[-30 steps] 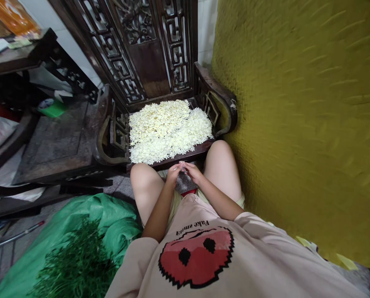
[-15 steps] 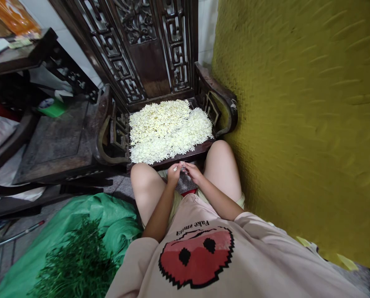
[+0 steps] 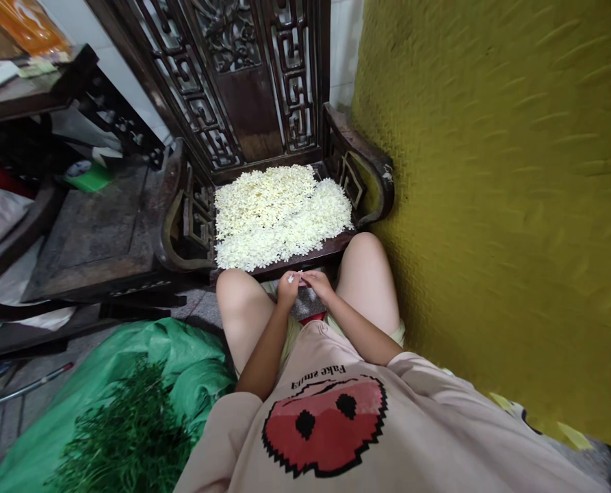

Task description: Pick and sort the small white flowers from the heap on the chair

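Observation:
Between my knees, just in front of the chair seat's front edge, both hands meet at the fingertips. My left hand is closed around small white flowers, one of which shows at the thumb. Opposite it, my right hand has its fingers pinched together against the left fingertips, where a tiny white blossom shows. How many flowers the hands contain is hidden. A thick layer of pale yellow and white blossoms covers most of the dark wooden chair seat beyond my hands.
Carved chair arms flank the flowers. A yellow textured wall rises close on the right. At lower left, green leafy sprigs lie on a green sheet. A second wooden chair holds a green box.
My right fingers have flattened and lowered slightly against the left fingertips, and less white shows between them. The left hand stays almost in place. The blossoms on the seat look unchanged.

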